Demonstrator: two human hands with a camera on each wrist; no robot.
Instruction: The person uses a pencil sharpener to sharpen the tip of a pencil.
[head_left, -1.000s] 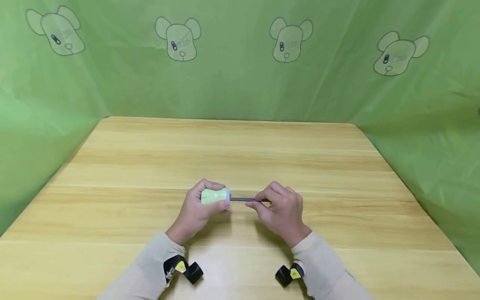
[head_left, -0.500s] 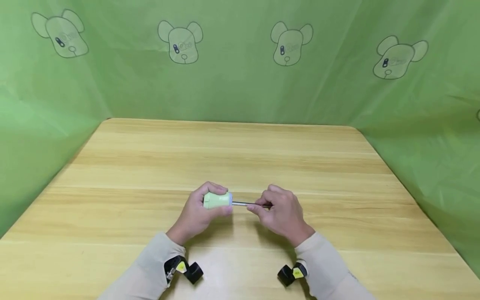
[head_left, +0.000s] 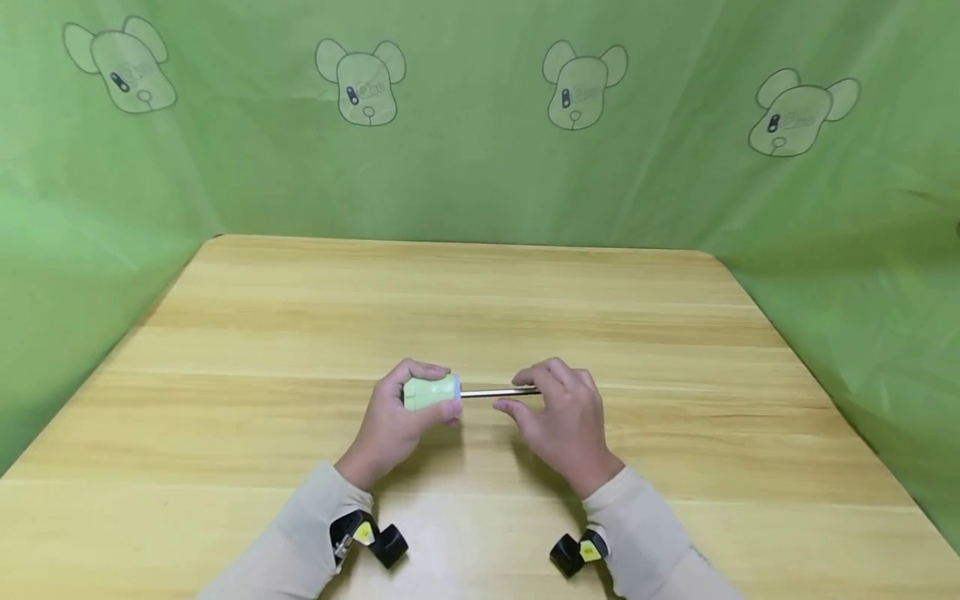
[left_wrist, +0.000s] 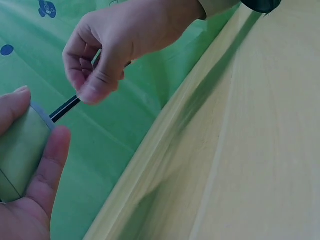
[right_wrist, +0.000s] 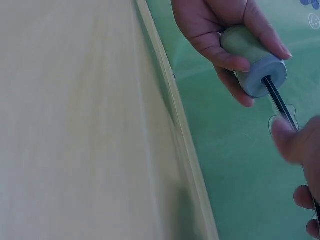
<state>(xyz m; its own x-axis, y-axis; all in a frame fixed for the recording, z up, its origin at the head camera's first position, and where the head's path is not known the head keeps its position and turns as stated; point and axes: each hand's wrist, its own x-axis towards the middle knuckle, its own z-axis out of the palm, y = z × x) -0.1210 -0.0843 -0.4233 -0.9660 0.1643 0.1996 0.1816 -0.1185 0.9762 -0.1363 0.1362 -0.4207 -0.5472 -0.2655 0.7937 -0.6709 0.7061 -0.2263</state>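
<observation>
My left hand (head_left: 381,433) grips a light green barrel-shaped pencil sharpener (head_left: 429,392) with a pale blue end cap, held above the table. A dark, striped pencil (head_left: 491,392) sticks into the hole of the cap, which shows in the right wrist view on the sharpener (right_wrist: 245,45). My right hand (head_left: 566,421) curls around the pencil's other end, its thumb slightly apart from the shaft in the head view. From the left wrist, the right hand's fingers wrap the pencil (left_wrist: 65,108). The tip inside the sharpener is hidden.
A wood-grain table (head_left: 465,317) lies beneath both hands. Green sheeting (head_left: 472,167) printed with mouse-like heads surrounds its back and sides. Black wrist cameras (head_left: 388,546) are strapped over the pale sleeves.
The right thumb and fingers have loosened from their tight pinch on the pencil and spread slightly. The pencil's light stripe shows differently. The left hand keeps its grip on the sharpener, dipping and rising slightly.
</observation>
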